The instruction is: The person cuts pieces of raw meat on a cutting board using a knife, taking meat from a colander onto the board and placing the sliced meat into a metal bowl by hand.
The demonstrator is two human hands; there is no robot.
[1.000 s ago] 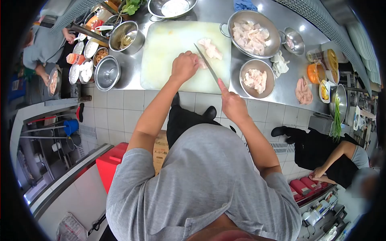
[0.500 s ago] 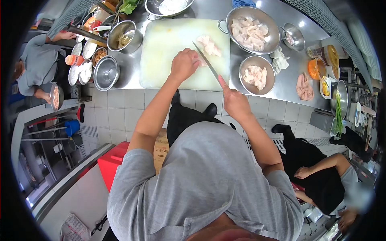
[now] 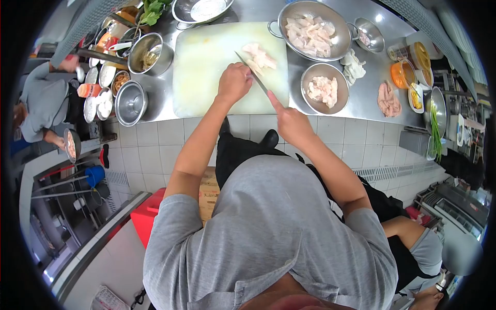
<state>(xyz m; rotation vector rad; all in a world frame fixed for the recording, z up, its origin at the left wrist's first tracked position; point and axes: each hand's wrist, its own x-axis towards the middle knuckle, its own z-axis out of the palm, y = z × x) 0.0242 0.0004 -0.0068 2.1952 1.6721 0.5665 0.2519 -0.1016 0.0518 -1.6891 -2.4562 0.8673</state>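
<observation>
White rectangular cutting board [image 3: 201,72]: lies flat on the stainless-steel worktop [image 3: 369,101], straight ahead of the person.
Pale pink raw meat pieces [image 3: 261,56]: bunched on the right half of the board, toward its far edge.
Long narrow metal knife [image 3: 252,73]: slants over the right half of the board, its tip pointing away and leftward, its handle end toward the near right corner.
Right hand [image 3: 295,126]: just off the board's near right corner, fingers closed round the knife's handle, one stretched forward along it.
Left hand [image 3: 235,81]: over the middle of the board, fingers curled inward close beside the blade; their tips are turned under, so I cannot tell whether they pin any meat.
Large two-handled steel bowl [image 3: 342,31]: right of the board's far half, with pale raw chunks [image 3: 311,35] heaped inside.
Smaller round steel bowl [image 3: 342,90]: just right of the board's near half, holding pale raw bits [image 3: 323,90].
Crumpled white cloth [image 3: 353,67]: farther right of the board, past both bowls.
Flat pinkish raw piece [image 3: 388,99]: well to the right of the board.
Deep silvery steel pot [image 3: 165,56]: near the board's left edge.
Co-worker in grey shirt [image 3: 46,111]: far left of the board, one hand at a food-filled metal bowl [image 3: 77,142].
</observation>
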